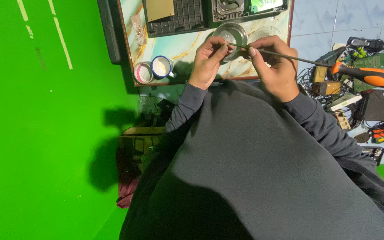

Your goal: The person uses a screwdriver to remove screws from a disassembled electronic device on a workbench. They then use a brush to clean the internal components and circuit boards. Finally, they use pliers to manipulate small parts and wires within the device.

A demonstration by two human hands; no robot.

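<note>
In the head view, the left hand (pixel 207 62) pinches the tip of a long screwdriver (pixel 316 62) at twelve o'clock above a glass bowl (pixel 232 32) on the marbled table (pixel 187 46), while the right hand (pixel 274 66) grips its shaft, the orange handle pointing toward three o'clock, two mugs (pixel 154 69) at nine.

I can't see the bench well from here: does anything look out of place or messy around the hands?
Nothing is spilled on the marble-patterned table. The oddity is the heap of tangled cables and circuit boards on the floor beside it. The long screwdriver held between the left hand and right hand juts over that heap.
</note>
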